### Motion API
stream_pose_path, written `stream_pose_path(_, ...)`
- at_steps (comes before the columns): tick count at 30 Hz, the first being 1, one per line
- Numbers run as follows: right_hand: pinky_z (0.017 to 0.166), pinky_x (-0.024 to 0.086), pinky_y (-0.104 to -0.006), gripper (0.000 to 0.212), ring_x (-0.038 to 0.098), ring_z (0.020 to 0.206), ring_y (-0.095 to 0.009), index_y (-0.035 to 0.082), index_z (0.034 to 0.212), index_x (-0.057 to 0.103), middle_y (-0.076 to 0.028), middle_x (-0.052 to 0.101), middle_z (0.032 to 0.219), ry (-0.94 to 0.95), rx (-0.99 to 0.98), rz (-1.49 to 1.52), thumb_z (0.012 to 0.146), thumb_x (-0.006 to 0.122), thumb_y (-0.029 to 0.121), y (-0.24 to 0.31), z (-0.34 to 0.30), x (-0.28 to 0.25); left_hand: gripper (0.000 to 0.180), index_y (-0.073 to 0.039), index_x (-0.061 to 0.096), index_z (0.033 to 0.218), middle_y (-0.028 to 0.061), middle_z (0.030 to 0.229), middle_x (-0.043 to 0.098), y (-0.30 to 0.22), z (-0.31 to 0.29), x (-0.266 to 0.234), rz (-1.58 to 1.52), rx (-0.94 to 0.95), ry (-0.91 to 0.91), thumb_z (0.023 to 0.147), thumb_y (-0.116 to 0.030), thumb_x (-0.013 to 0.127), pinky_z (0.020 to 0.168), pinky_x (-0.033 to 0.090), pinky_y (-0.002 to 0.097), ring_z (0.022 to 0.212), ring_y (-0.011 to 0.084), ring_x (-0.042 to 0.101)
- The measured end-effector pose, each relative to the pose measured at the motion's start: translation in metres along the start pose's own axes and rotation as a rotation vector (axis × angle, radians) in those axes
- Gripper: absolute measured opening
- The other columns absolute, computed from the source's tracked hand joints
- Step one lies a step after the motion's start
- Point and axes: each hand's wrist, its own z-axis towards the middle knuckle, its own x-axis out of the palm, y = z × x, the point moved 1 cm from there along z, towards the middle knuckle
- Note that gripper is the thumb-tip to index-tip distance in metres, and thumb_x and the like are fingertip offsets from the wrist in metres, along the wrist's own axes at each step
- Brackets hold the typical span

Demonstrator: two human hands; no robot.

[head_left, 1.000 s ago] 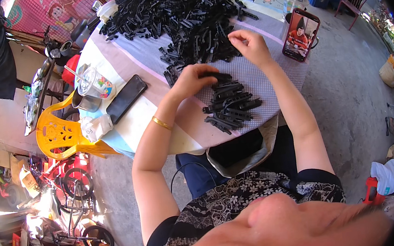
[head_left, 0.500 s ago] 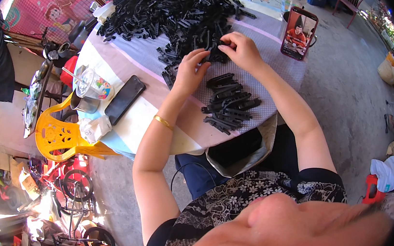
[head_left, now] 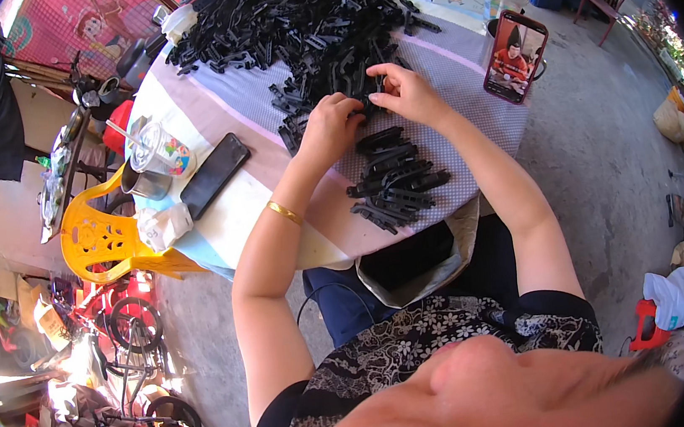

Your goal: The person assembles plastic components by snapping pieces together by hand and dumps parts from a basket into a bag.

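Observation:
A big heap of small black plastic pieces [head_left: 286, 17], long and narrow, covers the far part of the table and trails toward me. At the near end of that trail, my left hand [head_left: 334, 127] has its fingers curled closed around a black piece, mostly hidden by the fingertips. Close on its right, my right hand [head_left: 411, 97] has thumb and index finger apart above the pieces, with nothing plainly between them. Nearer my body, a smaller group of black pieces [head_left: 397, 178] lies in rough rows on the cloth.
On the cloth-covered table [head_left: 277, 238] lie a dark phone [head_left: 217, 175], a metal cup [head_left: 146, 183] and a lidded plastic cup [head_left: 162, 150]. A propped phone [head_left: 516, 56] stands at right. An open bag [head_left: 415, 264] with dark contents hangs at my lap. A yellow chair [head_left: 99, 233] stands left.
My right hand has shifted slightly left and down, and its thumb and index finger have spread. My left hand's fingers have drawn closer together and moved down slightly.

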Motion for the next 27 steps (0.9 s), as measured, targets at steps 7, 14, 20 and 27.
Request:
stream_pose_path(7,0.055,0.046,-0.0268,0.027,0.058,0.059,-0.015,0.002,0.091,0.056,-0.006,0.057,0.063,0.241,0.164,0.057,0.072,0.070,0.013,0.004,-0.001,0.000,0.021,-0.003,0.063,0.093,0.0128,0.076,0.058,0.007,-0.003,0.004,-0.033,-0.178,-0.050,0.072,-0.007,0.063,0.062,0.048,0.0324,0.068,0.0246,0.059)
stream_pose_path(14,0.056,0.048,-0.0255,0.022,0.059,0.060,-0.013,0.003,0.079,0.056,-0.006,0.061,0.068,-0.115,0.040,-0.141,0.070,0.073,0.015,0.005,0.002,-0.003,0.020,-0.002,0.062,0.094,0.0129,0.078,0.059,0.001,-0.006,0.005,0.009,-0.237,-0.098,0.076,-0.007,0.059,0.065,0.048,0.0305,0.069,0.0237,0.059)
stream_pose_path(20,0.056,0.049,-0.0192,0.013,0.058,0.063,-0.007,0.004,0.080,0.057,-0.002,0.061,0.074,-0.046,0.149,0.444,0.077,0.068,0.011,0.015,0.002,-0.002,0.025,0.002,0.060,0.106,0.0082,0.090,0.064,0.009,-0.004,-0.005,-0.776,-0.661,-0.253,0.087,-0.011,0.052,0.065,0.047,0.0251,0.078,0.0123,0.060)
stream_pose_path(27,0.066,0.051,-0.0218,0.017,0.061,0.073,-0.011,0.002,0.097,0.059,-0.003,0.062,0.080,0.142,0.148,0.684,0.081,0.062,0.004,0.023,-0.003,0.002,0.040,-0.001,0.040,0.125,0.0064,0.097,0.055,-0.019,0.000,-0.012,-1.329,-0.534,-0.050,0.086,-0.003,0.045,0.079,0.052,0.0323,0.087,0.0156,0.058)
